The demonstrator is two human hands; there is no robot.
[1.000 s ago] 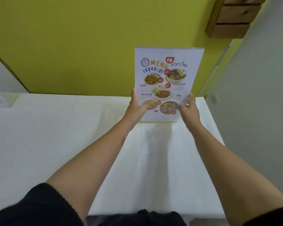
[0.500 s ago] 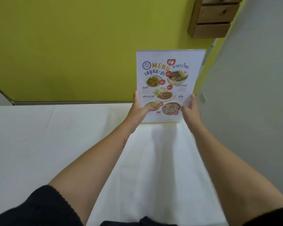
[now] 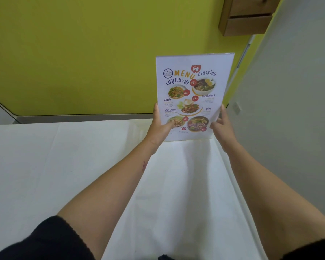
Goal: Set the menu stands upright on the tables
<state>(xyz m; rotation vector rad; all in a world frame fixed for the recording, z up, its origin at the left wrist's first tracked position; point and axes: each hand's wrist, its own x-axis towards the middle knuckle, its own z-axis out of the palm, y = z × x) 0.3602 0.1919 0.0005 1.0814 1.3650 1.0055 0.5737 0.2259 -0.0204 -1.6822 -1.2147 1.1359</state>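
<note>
A clear menu stand (image 3: 192, 91) with a white sheet of food pictures and the word MENU stands upright at the far right of the white-clothed table (image 3: 64, 166). Its bottom edge meets the cloth near the table's far right corner. My left hand (image 3: 160, 126) grips its lower left edge, thumb on the front. My right hand (image 3: 221, 126) holds the lower right edge with fingers curled around it. Whether the stand's base rests fully on the cloth is hidden by the sheet.
A yellow-green wall (image 3: 83, 53) rises behind the table. A grey wall (image 3: 289, 109) runs close along the table's right side. A wooden wall shelf (image 3: 248, 17) hangs at the upper right, above the stand.
The view has swung right and the table's right edge now sits closer to centre. The menu stand stays upright in both hands, slightly nearer the far right corner.
</note>
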